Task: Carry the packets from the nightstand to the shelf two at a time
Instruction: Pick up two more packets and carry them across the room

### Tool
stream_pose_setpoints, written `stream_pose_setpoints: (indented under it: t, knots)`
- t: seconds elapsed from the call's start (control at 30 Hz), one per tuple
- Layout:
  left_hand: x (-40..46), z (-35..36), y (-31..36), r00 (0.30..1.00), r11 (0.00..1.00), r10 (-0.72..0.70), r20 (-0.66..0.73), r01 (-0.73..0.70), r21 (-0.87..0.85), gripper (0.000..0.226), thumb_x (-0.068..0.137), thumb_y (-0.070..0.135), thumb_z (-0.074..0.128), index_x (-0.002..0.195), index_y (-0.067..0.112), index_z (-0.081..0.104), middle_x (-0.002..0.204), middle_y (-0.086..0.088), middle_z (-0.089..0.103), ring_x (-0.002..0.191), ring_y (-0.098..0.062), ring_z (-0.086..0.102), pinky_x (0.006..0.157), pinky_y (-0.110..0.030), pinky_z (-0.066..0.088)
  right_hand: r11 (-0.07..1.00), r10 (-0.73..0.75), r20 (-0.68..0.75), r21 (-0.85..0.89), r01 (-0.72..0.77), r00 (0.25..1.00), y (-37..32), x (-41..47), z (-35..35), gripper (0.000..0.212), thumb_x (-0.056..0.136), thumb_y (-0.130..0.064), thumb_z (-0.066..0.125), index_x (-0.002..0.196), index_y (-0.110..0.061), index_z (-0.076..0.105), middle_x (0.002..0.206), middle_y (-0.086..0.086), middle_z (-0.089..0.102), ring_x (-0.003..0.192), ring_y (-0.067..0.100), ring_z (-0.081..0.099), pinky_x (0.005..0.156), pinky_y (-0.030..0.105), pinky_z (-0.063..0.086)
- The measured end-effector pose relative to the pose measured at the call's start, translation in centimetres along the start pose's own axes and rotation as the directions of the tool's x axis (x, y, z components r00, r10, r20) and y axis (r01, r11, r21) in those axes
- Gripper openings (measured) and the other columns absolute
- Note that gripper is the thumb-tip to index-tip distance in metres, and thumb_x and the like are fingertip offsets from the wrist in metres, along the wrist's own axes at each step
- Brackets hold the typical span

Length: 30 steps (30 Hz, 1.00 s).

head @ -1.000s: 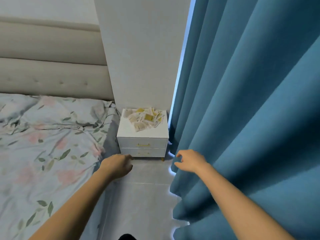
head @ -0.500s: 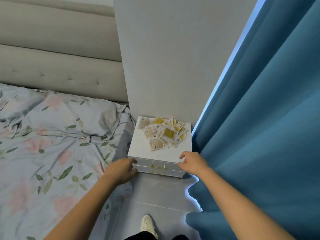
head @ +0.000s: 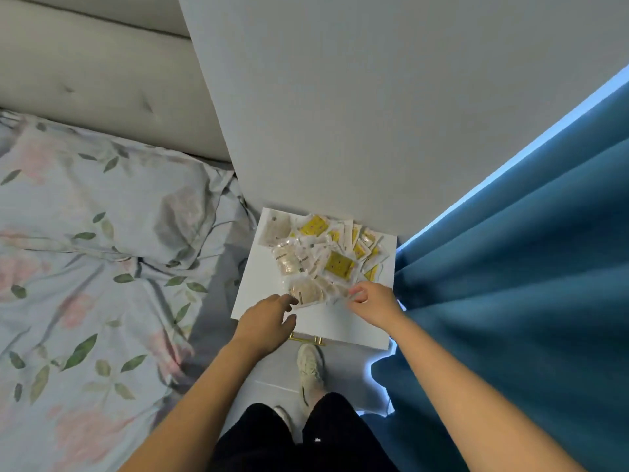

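Left hand (head: 267, 316) hovers over the near part of the white square nightstand top, the surface (head: 272, 287), its fingers loosely spread and its fingertips at the near-left edge of the pale beige clear-plastic packet (head: 306, 291); whether they touch it cannot be told. It holds nothing.

Right hand (head: 372, 301) sits at the near-right fringe of the heap of small clear, beige and yellow packets (head: 323, 257), thumb and forefinger drawn close as for a pinch. A packet edge may lie between them; the view does not settle it.

The heap lies directly ahead of both hands, spread across the far half of the surface up against the grey wall panel (head: 340, 114). The beige packet is the nearest item, squarish with no marked long axis, and lies between the two hands, closer to the left.

Judgement: the step in hand is the first pick, one packet per hand, and neither packet is lifted.

Room for moving:
- Bare surface lies on the near side, so a draw toward the body looks unobstructed.
- Blue curtain (head: 510, 284) hangs just beside the right edge, close to the right hand.
- Floral bedspread (head: 102, 250) borders the left side.
- Packets overlap, so a lift could drag neighbours.
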<state>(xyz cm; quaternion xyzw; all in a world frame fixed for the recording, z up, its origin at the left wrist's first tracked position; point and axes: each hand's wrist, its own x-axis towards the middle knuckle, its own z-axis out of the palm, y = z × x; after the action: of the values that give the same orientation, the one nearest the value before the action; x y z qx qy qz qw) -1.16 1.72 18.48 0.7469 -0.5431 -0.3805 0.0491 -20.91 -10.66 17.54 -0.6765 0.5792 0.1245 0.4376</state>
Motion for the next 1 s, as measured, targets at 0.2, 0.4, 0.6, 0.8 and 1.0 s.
stream_pose_setpoints:
  t: [0.2, 0.4, 0.6, 0.8, 1.0]
  knots:
    - [4.8, 2.5, -0.6, 0.998, 0.946, -0.051, 0.028, 0.058, -0.319, 0.030, 0.095, 0.024, 0.051, 0.125, 0.025, 0.057, 0.117, 0.005, 0.061, 0.101, -0.008, 0.060, 0.089, -0.027, 0.048, 0.958, 0.065, -0.181, 0.285, -0.011, 0.981, 0.8, 9.9, 0.4, 0.031, 0.083, -0.019, 0.074, 0.113, -0.015, 0.066, 0.101, 0.003, 0.071, 0.093, 0.018, 0.066, 0.078, 0.027, 0.052]
    - [7.6, 5.2, -4.0, 0.984, 0.849, -0.163, 0.066, 0.174, -0.499, 0.030, 0.095, 0.014, 0.049, 0.119, 0.029, 0.059, 0.109, 0.013, 0.062, 0.093, 0.001, 0.057, 0.077, -0.006, 0.041, 0.991, 0.067, -0.236, 0.128, -0.037, 0.969, 2.6, 19.0, 2.4, 0.055, 0.078, -0.022, 0.079, 0.127, -0.015, 0.054, 0.114, 0.006, 0.064, 0.107, 0.024, 0.060, 0.092, 0.041, 0.051]
    - [10.3, 7.3, -6.4, 0.970, 0.760, -0.238, 0.050, 0.218, -0.612, 0.030, 0.094, 0.012, 0.048, 0.115, 0.031, 0.058, 0.102, 0.018, 0.061, 0.091, 0.005, 0.057, 0.076, -0.006, 0.044, 0.935, -0.051, -0.146, -0.355, -0.004, 0.988, 5.0, 23.6, 6.1, 0.080, 0.068, -0.046, 0.081, 0.136, -0.022, 0.047, 0.137, 0.003, 0.051, 0.128, 0.031, 0.041, 0.102, 0.044, 0.041]
    - [12.3, 8.8, -7.2, 0.961, 0.714, -0.268, 0.069, 0.246, -0.656, 0.027, 0.095, 0.010, 0.049, 0.116, 0.024, 0.058, 0.104, 0.011, 0.062, 0.085, 0.005, 0.056, 0.071, -0.001, 0.041, 0.939, -0.154, -0.388, -0.343, 0.013, 0.909, 5.4, 23.9, 7.3, 0.058, 0.070, -0.040, 0.081, 0.116, -0.014, 0.058, 0.122, 0.007, 0.060, 0.118, 0.030, 0.050, 0.098, 0.043, 0.037]
    - [14.6, 8.0, -6.0, 0.961, 0.647, -0.268, 0.069, 0.233, -0.726, 0.026, 0.095, 0.018, 0.055, 0.121, 0.021, 0.056, 0.110, 0.007, 0.060, 0.089, 0.001, 0.057, 0.070, -0.002, 0.043, 0.957, 0.006, -0.442, 0.262, 0.122, 0.897, 4.2, 20.4, 6.9, 0.023, 0.084, -0.017, 0.073, 0.103, -0.015, 0.059, 0.100, -0.002, 0.069, 0.088, 0.010, 0.066, 0.077, 0.021, 0.055]
